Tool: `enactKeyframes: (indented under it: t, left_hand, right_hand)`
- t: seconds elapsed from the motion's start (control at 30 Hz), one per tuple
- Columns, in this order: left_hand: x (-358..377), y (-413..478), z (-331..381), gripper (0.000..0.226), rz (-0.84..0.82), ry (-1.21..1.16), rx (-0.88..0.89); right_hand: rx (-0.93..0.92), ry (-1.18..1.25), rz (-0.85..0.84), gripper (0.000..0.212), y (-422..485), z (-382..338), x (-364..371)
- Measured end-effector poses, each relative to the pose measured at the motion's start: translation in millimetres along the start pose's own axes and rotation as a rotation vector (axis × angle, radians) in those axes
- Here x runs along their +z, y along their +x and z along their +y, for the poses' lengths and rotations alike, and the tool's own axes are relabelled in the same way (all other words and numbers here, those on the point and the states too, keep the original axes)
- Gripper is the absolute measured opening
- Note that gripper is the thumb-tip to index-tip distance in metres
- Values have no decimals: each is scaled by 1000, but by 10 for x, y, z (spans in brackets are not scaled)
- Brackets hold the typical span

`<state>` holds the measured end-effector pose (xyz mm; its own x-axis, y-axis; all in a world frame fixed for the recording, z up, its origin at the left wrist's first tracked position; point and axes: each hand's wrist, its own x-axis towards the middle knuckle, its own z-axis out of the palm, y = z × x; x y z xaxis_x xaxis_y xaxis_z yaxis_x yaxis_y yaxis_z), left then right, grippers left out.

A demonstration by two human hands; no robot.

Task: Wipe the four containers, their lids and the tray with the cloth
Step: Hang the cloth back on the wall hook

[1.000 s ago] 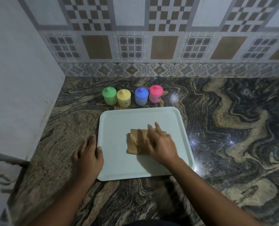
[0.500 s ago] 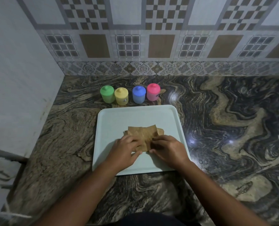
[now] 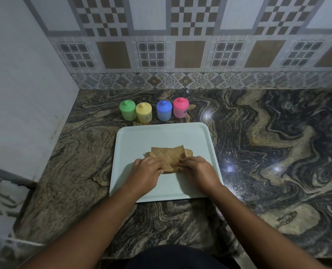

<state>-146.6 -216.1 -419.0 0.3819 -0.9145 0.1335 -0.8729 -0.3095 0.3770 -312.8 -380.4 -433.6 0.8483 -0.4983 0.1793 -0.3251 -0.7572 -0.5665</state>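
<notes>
A: Here, which step is in hand?
B: Left hand (image 3: 147,169) and right hand (image 3: 196,167) each pinch the near edge of the cloth (image 3: 169,155), fingers curled; probably gathering it for wiping, mid-tray (image 3: 161,134).
A: Its lie?
B: Long axis left to right, along the tray's near edge. Next it needs one firm hold and a sweep. The containers (image 3: 164,113), lids (image 3: 163,104) on, line up beyond the tray's far edge, toward the back-left corner of the tabletop (image 3: 258,133).

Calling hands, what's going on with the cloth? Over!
Left hand and right hand grip cloth on tray. Green container, yellow container, blue container, pink container lidded, behind tray. Nothing in the way.
</notes>
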Motion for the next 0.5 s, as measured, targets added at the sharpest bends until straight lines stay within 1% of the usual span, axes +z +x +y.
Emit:
enactKeyframes:
  t: [0.1, 0.17, 0.3, 0.4, 0.5]
  left_hand:
    - [-221, 102, 3, 17, 82, -23, 18]
    - [-439, 173, 25, 16, 95, -49, 12]
    - [-894, 267, 74, 8, 148, -158, -48]
    - [-1283, 262, 101, 13, 214, -224, -46]
    - [-1698, 204, 147, 22, 189, -239, -58]
  right_hand:
    - [-18, 42, 57, 19, 150, -75, -161]
    - [-50, 67, 93, 16, 277, -170, -293]
    - [-91, 172, 94, 9, 563, -450, -603]
    - [-191, 219, 136, 9, 760, -670, -795]
    - [-242, 264, 189, 18, 962, -948, -932]
